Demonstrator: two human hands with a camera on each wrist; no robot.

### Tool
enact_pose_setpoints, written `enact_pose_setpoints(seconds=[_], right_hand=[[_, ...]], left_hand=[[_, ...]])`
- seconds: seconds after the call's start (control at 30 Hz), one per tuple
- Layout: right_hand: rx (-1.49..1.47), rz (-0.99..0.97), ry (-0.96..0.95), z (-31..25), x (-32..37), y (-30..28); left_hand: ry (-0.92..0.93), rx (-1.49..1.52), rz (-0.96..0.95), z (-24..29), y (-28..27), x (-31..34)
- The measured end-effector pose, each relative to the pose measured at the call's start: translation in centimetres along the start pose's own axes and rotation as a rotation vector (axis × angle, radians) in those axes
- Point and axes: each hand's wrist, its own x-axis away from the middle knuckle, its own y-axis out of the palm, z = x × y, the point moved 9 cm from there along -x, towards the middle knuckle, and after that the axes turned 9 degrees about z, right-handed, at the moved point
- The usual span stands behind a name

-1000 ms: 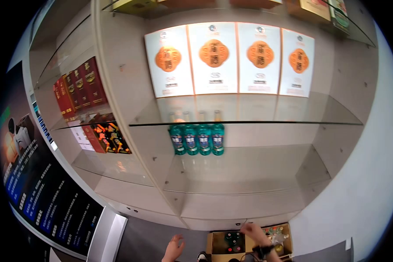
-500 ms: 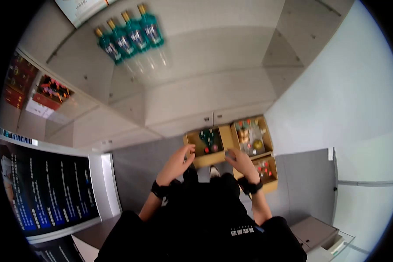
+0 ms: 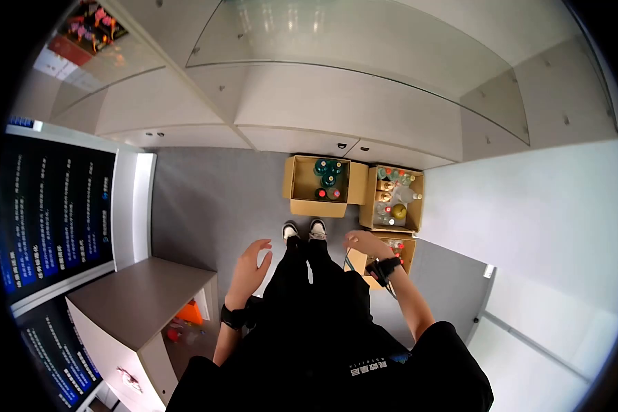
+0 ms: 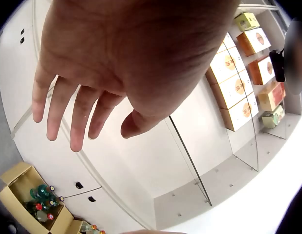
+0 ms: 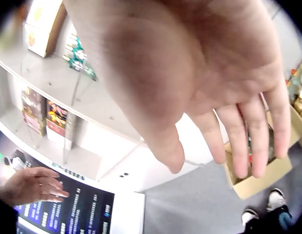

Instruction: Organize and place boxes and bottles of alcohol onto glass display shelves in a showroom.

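Both hands are held out in front of the body with nothing in them. My left hand (image 3: 249,271) is spread, left of the legs; the left wrist view shows its loosely extended fingers (image 4: 79,122) and bare palm. On the other side, my right hand (image 3: 368,243) hangs above the small carton at the lower right, its fingers (image 5: 234,141) extended and apart in the right wrist view. Nearest to the feet stands an open cardboard box (image 3: 317,208) with several bottles (image 3: 329,180), some teal green, some with red caps.
A second open carton (image 3: 369,206) holds clear bottles and a round yellowish thing; a third (image 3: 408,257) overlaps its front edge. Shelves with glass panels (image 3: 364,41) rise ahead. A low cabinet (image 3: 144,295) stands left, near a dark display panel (image 3: 58,206). Teal bottles (image 5: 78,56) stand on a shelf.
The head view has tilted down from the shelves to the floor. Both hands have come away from the bottle box, the left one farther to the left.
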Motion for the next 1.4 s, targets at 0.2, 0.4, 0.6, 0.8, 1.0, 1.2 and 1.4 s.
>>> enact_pose_setpoints(seconds=[0.2,0.4,0.6,0.8,1.0,1.2,1.4], right_hand=[[0.346,-0.116,0.202,9.2,-11.5,2.4],[0.607,-0.169,0.09,9.6,-22.9,2.9],[0.651,0.117,0.173,13.6,-32.9,5.0],[0.819,0.013,0.193,22.6,-40.4,9.9],[0.995,-0.046,0.169,24.5,-41.7,10.1],[0.923,0.05,0.005,19.7,-38.5,7.3],[0.902,0.071,-0.236,6.5,-28.4,1.5]], left_hand=[[-0.021,0.065,0.027,-4.8,1.6,-0.8],[-0.367,0.065,0.187,-14.5,1.3,2.6],[-0.612,0.038,0.161,-21.6,5.6,9.0],[-0.962,0.16,0.205,-24.1,11.7,14.1],[-0.981,0.242,0.164,-23.4,14.3,12.9],[-0.905,0.165,0.243,-20.4,10.1,11.7],[-0.605,0.085,0.332,-15.9,4.7,7.7]])
